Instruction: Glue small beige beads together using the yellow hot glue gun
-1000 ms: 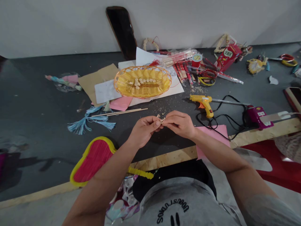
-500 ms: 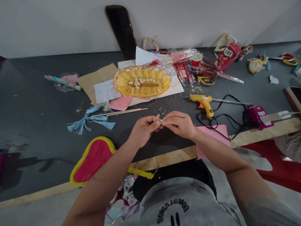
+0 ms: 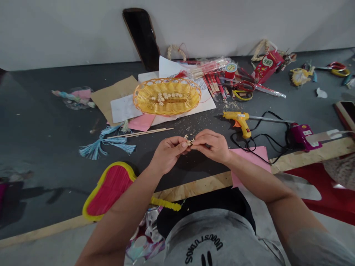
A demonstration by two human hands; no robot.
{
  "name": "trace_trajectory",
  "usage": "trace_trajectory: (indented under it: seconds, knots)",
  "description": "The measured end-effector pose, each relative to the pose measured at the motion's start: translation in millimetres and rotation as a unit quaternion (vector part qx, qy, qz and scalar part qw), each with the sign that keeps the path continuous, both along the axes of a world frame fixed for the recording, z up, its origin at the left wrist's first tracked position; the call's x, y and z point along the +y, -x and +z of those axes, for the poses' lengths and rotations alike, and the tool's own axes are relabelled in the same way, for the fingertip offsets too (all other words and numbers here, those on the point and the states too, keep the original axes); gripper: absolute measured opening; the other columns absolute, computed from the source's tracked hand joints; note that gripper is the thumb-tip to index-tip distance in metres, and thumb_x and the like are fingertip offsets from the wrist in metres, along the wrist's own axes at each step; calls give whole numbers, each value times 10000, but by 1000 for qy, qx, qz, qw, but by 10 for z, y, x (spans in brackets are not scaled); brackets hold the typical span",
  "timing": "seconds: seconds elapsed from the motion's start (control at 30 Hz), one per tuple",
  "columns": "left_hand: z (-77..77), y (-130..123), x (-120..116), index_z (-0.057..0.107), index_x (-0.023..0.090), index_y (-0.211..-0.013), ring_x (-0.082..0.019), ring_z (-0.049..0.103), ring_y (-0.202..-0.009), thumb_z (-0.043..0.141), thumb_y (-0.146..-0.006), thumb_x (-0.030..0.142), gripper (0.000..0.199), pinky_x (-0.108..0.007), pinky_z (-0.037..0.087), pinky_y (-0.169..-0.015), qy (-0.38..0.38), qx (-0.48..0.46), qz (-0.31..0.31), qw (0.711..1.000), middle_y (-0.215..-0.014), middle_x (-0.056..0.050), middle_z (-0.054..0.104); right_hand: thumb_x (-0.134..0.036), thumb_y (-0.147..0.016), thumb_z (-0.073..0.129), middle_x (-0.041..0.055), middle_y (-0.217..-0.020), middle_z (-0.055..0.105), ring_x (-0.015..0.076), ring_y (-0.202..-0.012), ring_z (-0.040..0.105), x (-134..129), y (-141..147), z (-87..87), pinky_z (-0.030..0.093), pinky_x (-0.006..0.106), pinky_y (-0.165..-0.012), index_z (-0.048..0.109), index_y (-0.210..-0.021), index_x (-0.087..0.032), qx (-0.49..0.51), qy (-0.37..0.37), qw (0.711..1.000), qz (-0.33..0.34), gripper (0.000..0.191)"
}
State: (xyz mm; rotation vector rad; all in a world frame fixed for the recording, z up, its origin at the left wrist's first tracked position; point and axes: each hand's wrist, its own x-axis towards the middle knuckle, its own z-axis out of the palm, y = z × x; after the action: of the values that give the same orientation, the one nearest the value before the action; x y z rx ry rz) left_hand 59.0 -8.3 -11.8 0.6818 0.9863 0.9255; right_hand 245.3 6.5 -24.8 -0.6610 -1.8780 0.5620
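Observation:
Above the near part of the table, my left hand (image 3: 170, 152) is closed, thumb and forefinger pinching a small cluster of cream bits (image 3: 189, 143). My right hand (image 3: 212, 147) meets it from the right, fingertips pinched together at the cluster's edge. Fingers partly cover the cluster, so its exact shape is hard to see. Similar cream crumbs (image 3: 186, 130) lie scattered on the dark table just beyond. Farther back, a yellow woven basket (image 3: 141, 105) contains several small cream flower-like pieces (image 3: 174, 95). Two thin wooden sticks (image 3: 149, 131) lie left of my hands.
A yellow glue gun (image 3: 240, 120) with a black cord (image 3: 273, 144) lies to the right, near pink paper (image 3: 257, 157). Red-handled scissors (image 3: 244, 87) and a red thread spool (image 3: 230, 72) are behind. At left are a blue tassel (image 3: 94, 147) and a yellow-rimmed red fan (image 3: 113, 188).
Both hands stay in nearly the same place, still pinching at the cluster, which shows slightly more between the fingertips. The whole view has shifted very slightly.

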Motion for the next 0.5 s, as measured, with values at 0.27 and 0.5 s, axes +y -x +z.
trace_trajectory:
  seconds: [0.27,0.5]
  knots:
    - [-2,19,5,755,147,-688,-108,599,-615,925,-543,396,335,-211,434,-586,-13,5,-23,1000,-644,-35,703,-278,-942,623,70,-881,709,142,-823,663,33,-30,32,554,274,-731,679,-1071,-174,22,70,996,55,175]
    - [-28,35,-4,736,140,-657,-91,534,-599,897,-599,406,316,-221,411,-617,-49,34,-48,997,-602,-1,641,-268,-883,706,86,-953,712,146,-911,672,50,-32,-6,561,271,-810,709,-1079,-160,5,76,992,102,223]
